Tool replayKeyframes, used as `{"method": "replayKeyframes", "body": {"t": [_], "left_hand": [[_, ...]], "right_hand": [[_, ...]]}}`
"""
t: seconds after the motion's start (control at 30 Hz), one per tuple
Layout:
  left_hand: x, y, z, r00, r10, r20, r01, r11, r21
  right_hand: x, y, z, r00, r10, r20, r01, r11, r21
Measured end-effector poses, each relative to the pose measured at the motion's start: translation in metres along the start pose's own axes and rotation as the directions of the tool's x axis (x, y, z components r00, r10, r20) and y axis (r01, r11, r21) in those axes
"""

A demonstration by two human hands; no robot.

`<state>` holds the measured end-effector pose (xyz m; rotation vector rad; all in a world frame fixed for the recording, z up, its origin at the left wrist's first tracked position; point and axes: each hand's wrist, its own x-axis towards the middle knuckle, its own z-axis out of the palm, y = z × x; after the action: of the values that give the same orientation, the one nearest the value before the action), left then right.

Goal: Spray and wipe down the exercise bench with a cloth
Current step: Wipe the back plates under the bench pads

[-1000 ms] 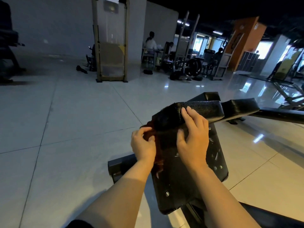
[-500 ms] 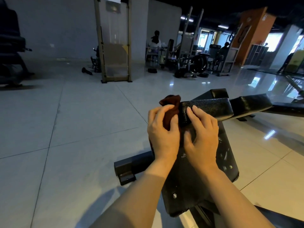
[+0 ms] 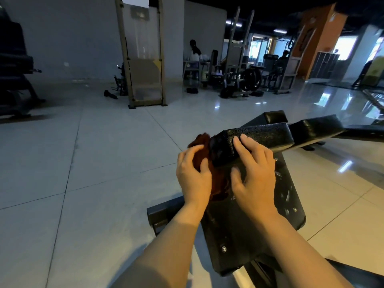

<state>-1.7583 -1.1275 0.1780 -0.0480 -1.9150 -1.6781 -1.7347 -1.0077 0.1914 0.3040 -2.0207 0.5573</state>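
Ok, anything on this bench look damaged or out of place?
Yes: the bench's lower black panel shows pale scuffs near its right edge. The left hand grips the cloth against the pad.

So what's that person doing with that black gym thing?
They are cleaning it. The left hand holds a dark red cloth against the end of the black bench pad. The right hand rests on the pad, steadying it. No spray bottle is in sight.

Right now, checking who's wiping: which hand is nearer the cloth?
Left. The left hand grips the cloth; the right hand rests beside it on the bench pad.
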Motion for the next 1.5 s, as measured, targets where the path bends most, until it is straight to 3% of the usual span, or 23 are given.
{"method": "replayKeyframes", "body": {"t": [0.07,0.1,0.23,0.3,0.43,0.47,0.6,0.67,0.77,0.97,1.03,1.13,1.2,1.27,1.33,1.5], "left_hand": [[0.003,-0.007,-0.003,0.983,-0.181,-0.014,0.182,0.983,0.025],[0.004,-0.004,-0.001,0.983,-0.179,-0.037,0.18,0.984,0.007],[0.002,0.024,0.013,0.99,0.126,-0.063,-0.131,0.988,-0.078],[0.003,0.014,0.011,0.99,0.14,-0.026,-0.14,0.99,-0.032],[0.015,-0.007,-0.001,0.978,-0.206,-0.025,0.206,0.978,0.005],[0.018,-0.004,-0.001,0.981,-0.187,-0.04,0.187,0.982,-0.014],[0.018,0.014,0.008,0.988,0.151,0.031,-0.152,0.988,0.02],[0.017,0.007,0.007,0.992,0.107,0.069,-0.113,0.991,0.079],[0.025,0.004,0.0,0.993,-0.111,0.047,0.108,0.992,0.07],[0.0,0.046,0.008,0.985,0.172,0.018,-0.17,0.983,-0.068],[-0.002,0.032,0.007,0.996,0.094,0.012,-0.094,0.996,-0.002],[0.004,0.016,0.0,0.984,-0.175,-0.03,0.177,0.982,0.072],[0.003,0.024,0.003,0.993,-0.096,-0.067,0.101,0.992,0.071],[-0.004,0.037,0.008,0.999,0.05,-0.008,-0.05,0.999,0.016],[-0.005,0.034,0.007,0.993,0.108,0.05,-0.11,0.993,0.031],[0.006,0.012,-0.009,0.995,-0.088,0.049,0.081,0.989,0.127]], "right_hand": [[-0.001,0.0,-0.001,1.0,-0.002,0.008,0.002,1.0,-0.006],[0.0,0.0,-0.002,1.0,-0.005,0.011,0.005,1.0,-0.006],[0.001,-0.001,-0.002,1.0,-0.002,0.012,0.002,1.0,-0.012],[0.001,0.0,-0.001,1.0,0.003,0.014,-0.003,1.0,-0.016],[-0.001,-0.001,-0.002,1.0,0.002,0.01,-0.002,1.0,-0.004],[-0.001,-0.001,-0.002,1.0,-0.001,0.01,0.001,1.0,-0.002],[0.002,-0.001,0.0,1.0,-0.003,-0.003,0.003,1.0,-0.001],[0.002,-0.002,0.001,1.0,0.001,-0.018,-0.001,1.0,0.004],[0.001,-0.004,0.002,0.999,0.003,-0.032,-0.003,1.0,0.013],[0.0,-0.003,0.002,1.0,0.019,-0.013,-0.019,1.0,0.023],[0.0,-0.004,0.002,1.0,0.025,-0.011,-0.025,0.999,0.021],[0.0,-0.004,0.001,1.0,0.022,-0.01,-0.022,0.999,0.023],[0.0,-0.002,0.001,1.0,0.017,-0.005,-0.016,1.0,0.02],[0.0,-0.002,0.002,1.0,0.007,-0.016,-0.007,1.0,0.006],[0.0,-0.001,0.003,0.999,0.003,-0.034,-0.003,1.0,-0.002],[-0.001,-0.003,0.006,0.998,0.013,-0.055,-0.012,1.0,0.014]]}}
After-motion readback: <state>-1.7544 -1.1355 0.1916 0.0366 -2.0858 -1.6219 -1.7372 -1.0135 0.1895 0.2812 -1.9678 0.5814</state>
